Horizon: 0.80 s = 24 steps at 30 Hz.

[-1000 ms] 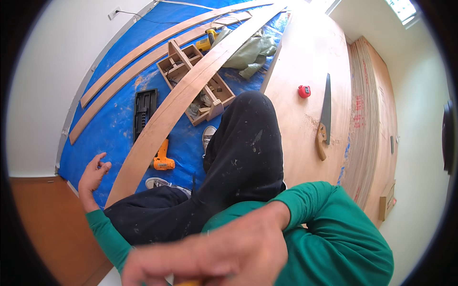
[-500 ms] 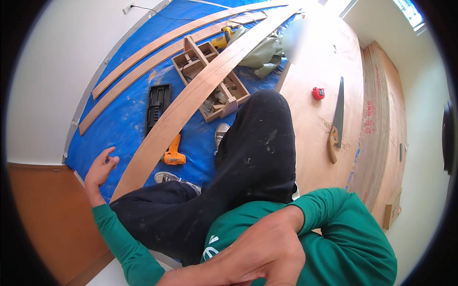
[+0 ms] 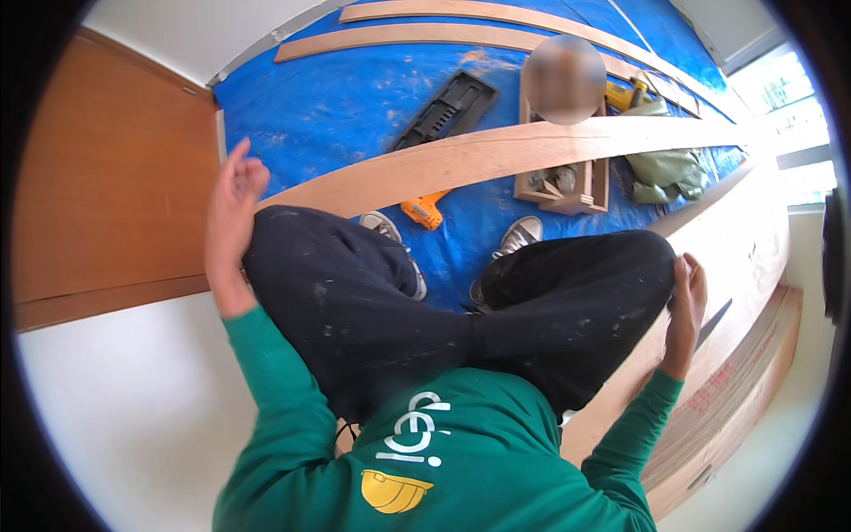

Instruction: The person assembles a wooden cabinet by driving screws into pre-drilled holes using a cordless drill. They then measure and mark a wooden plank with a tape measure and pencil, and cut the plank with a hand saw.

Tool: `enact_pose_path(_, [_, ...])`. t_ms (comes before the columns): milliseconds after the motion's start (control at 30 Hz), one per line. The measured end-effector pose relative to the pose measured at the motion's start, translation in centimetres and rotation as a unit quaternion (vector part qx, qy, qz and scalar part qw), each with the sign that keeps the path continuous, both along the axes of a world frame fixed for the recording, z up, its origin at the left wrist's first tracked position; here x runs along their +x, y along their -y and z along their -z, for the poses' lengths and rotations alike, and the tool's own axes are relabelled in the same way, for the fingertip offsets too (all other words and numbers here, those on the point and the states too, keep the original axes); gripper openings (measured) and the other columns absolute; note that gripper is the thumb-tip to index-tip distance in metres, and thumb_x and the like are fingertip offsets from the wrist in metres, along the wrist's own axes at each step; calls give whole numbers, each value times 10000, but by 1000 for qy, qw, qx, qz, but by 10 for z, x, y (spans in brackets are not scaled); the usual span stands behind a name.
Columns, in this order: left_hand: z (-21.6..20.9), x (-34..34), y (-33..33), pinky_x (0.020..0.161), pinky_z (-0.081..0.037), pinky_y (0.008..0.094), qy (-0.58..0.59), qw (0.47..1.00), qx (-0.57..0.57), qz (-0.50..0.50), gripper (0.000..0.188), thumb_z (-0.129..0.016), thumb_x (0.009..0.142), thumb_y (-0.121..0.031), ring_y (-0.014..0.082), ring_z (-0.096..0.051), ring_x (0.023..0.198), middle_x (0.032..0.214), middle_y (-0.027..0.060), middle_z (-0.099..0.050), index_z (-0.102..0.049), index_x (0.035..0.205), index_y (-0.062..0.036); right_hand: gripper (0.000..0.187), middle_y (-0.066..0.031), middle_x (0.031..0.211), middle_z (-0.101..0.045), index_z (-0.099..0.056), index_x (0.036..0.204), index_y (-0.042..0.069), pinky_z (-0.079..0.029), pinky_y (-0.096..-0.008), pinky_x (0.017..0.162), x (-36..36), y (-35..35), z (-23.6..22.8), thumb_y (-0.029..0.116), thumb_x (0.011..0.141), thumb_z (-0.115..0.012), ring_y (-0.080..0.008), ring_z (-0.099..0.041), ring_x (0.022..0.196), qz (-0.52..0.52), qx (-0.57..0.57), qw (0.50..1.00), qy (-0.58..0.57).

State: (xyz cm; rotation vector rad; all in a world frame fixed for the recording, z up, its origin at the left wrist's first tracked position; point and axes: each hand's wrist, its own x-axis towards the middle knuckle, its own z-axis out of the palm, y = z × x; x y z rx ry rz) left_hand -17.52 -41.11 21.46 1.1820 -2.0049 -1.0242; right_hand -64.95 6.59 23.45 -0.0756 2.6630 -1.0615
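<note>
My left hand (image 3: 237,199) is raised beside my left knee, index finger stretched out and the others loosely bent, with nothing in it. My right hand (image 3: 688,301) is against the outside of my right knee, its fingers loosely bent and partly apart; I see nothing in it. A long wooden plank (image 3: 425,171) runs across in front of my knees, its left end close to my left hand. Beneath its edge, near my shoes, lies an orange cordless drill (image 3: 424,211). A dark saw blade (image 3: 715,321) shows just behind my right hand; its handle is hidden.
A wooden toolbox (image 3: 578,197) stands on the blue sheet (image 3: 328,124), partly under the plank. Nearby are a black plastic tray (image 3: 465,96), a yellow power tool (image 3: 619,96) and green cloth (image 3: 667,173). More planks (image 3: 417,34) lie farther off. Stacked plywood sheets (image 3: 740,390) are at right.
My view has turned, so the plank now lies more crosswise. My right arm has swung from across my body to outside my right knee. My left hand has risen.
</note>
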Motion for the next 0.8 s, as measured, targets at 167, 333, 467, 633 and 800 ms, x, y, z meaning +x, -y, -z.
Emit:
enact_pose_path(167, [40, 19, -122, 1332, -375, 431, -282, 942, 178, -16, 712, -536, 1185, -480, 299, -492, 1586, 1736, 159, -495, -446, 1717, -15, 522, 48, 970, -582, -668, 1481, -8, -462, -214, 649, -37, -116, 51, 330, 1095, -763, -37, -551, 811, -152, -25, 985, -75])
enact_pose_path(333, [30, 49, -136, 1363, -303, 421, -101, 962, 213, -135, 758, -498, 1202, -536, 311, -423, 1646, 1799, 179, -409, -358, 1778, -63, 871, -286, 1345, -724, -550, 1629, 2, -586, -491, 1099, -146, -207, 100, 529, 1000, -843, -409, -723, 1283, 66, 279, 940, -185])
enact_pose_path(467, [-6, 47, -98, 1343, -327, 424, 67, 990, 13, -120, 733, -558, 1200, -466, 313, -446, 1630, 1789, 206, -421, -353, 1777, -62, 1142, -338, 1606, -591, -415, 1730, 18, -494, -495, 1255, -196, -255, 161, 664, 907, -872, -445, -599, 1504, 31, 281, 953, -107])
enact_pose_path(633, [-39, -11, -85, 1289, -406, 424, -31, 999, -9, -36, 727, -689, 1150, -337, 319, -525, 1555, 1668, 216, -534, -390, 1755, -66, 841, -262, 1288, -807, -572, 1579, -52, -627, -482, 1041, -244, -280, 219, 477, 982, -838, -403, -792, 1186, -95, 163, 977, -95])
enact_pose_path(800, [-38, -72, -105, 1223, -471, 431, 26, 985, 23, 170, 696, -759, 1112, -274, 287, -583, 1476, 1540, 170, -621, -464, 1708, -70, 368, -72, 997, -764, -731, 1207, 7, -607, -348, 803, -255, -247, 212, 287, 984, -815, -169, -714, 864, -33, 138, 990, 3])
